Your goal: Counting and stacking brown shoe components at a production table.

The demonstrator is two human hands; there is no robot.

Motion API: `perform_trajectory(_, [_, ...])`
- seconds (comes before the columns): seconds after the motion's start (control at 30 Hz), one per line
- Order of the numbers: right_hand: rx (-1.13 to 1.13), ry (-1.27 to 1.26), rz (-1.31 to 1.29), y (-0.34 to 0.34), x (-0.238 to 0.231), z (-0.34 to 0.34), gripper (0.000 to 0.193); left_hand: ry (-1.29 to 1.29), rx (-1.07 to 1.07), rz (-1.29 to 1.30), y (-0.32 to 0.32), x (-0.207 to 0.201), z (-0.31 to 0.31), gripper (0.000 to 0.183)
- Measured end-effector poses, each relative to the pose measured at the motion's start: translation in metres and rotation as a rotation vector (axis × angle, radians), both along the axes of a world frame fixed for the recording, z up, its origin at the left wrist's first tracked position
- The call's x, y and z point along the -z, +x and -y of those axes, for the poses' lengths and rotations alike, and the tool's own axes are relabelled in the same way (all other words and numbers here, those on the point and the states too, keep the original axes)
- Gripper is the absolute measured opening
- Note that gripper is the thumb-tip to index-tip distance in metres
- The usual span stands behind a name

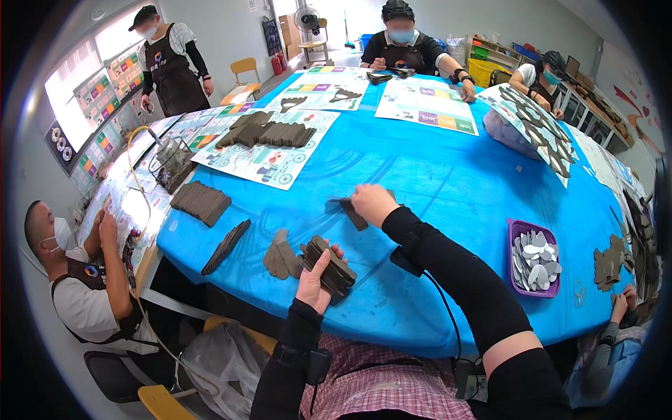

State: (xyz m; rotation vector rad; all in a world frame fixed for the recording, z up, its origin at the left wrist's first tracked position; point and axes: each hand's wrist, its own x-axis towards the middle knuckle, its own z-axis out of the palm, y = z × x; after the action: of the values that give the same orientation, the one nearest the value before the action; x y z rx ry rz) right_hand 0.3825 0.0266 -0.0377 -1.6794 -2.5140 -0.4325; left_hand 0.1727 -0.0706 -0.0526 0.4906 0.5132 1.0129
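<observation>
My left hand (313, 288) is closed around a thick bundle of dark grey-brown flat pieces (329, 264) above the near edge of the blue-covered table. Farther out, my right hand (373, 203) reaches over the cloth with its fingers bent down on a dark flat piece (357, 220); its fingertips are partly hidden. Just left of the bundle lie a few fanned-out pieces (281, 257). Beyond them is a slanted row of overlapping pieces (225, 247), then a neat stack (201, 203).
Printed sheets bear more dark pieces (266, 134) at the far left. At right stands a purple basket (513, 278) of grey-white ovals (537, 259). A tilted printed board (535, 133) rests on a bundle (500, 131). Masked co-workers (402, 42) surround the table; one person (91, 280) sits at left.
</observation>
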Motion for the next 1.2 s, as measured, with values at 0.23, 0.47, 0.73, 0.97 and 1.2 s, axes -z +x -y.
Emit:
perform_trajectory(0.23, [-0.088,-0.930,-1.432,-0.021,-0.032,0.071,0.022,-0.072,0.020,0.148,-0.011,0.010,-0.004,0.041])
perform_trajectory(0.47, [0.020,-0.249,-0.899,-0.012,-0.024,0.055,0.025,-0.026,-0.024,0.193,0.001,0.009,-0.004,0.042])
perform_trajectory(0.73, [0.135,-0.160,-0.298,-0.015,-0.007,0.043,0.025,0.006,-0.033,0.132,-0.001,0.009,0.000,0.040])
perform_trajectory(0.97, [0.139,0.038,-0.435,-0.031,0.006,0.052,0.020,-0.003,-0.017,0.218,-0.003,0.013,-0.001,0.045])
perform_trajectory(1.2, [0.111,-0.031,-0.496,-0.021,-0.010,0.060,0.010,0.057,0.015,0.255,-0.004,0.014,0.004,0.046])
